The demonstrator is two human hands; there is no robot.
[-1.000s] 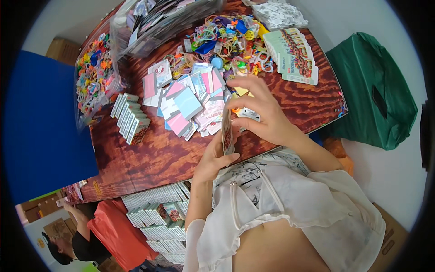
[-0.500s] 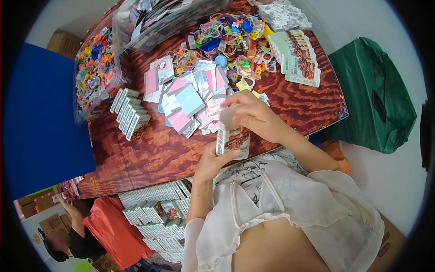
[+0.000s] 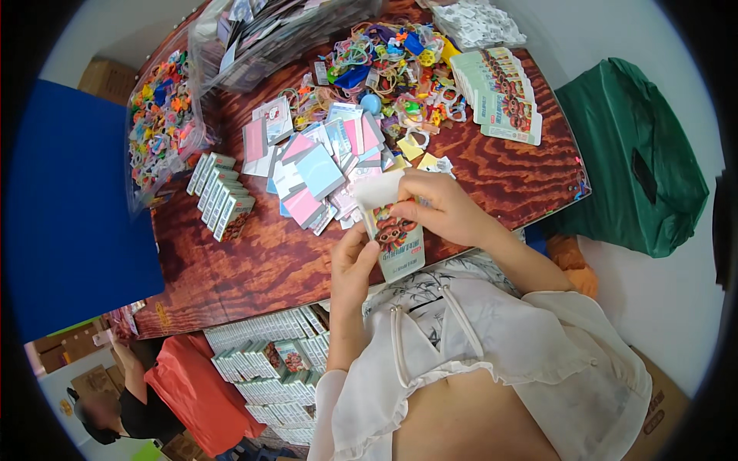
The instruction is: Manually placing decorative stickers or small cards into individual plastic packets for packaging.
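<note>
A small printed cardboard box (image 3: 401,250), pale green with a colourful picture, is held between my hands at the table's near edge. Its white top flap stands folded open. My left hand (image 3: 355,265) is closed on the box's left side, thumb near the front. At the upper right side, my right hand (image 3: 446,206) grips it by the opening, thumb across the front. Just beyond lies a pile of small pink, blue and white packets (image 3: 319,170). Whether anything is inside the box cannot be seen.
Colourful small trinkets (image 3: 384,69) are heaped farther back. Flat box cartons (image 3: 503,100) lie fanned at the right, filled boxes (image 3: 223,196) stand at the left. Clear bags (image 3: 169,115) line the far left. Below the table are stacked boxes (image 3: 269,346) and a red bag (image 3: 196,392); another person (image 3: 115,407) sits lower left.
The box has turned its printed front more toward me. My right hand has come down from above the flap onto the box's upper side, and my left fingers have shifted up.
</note>
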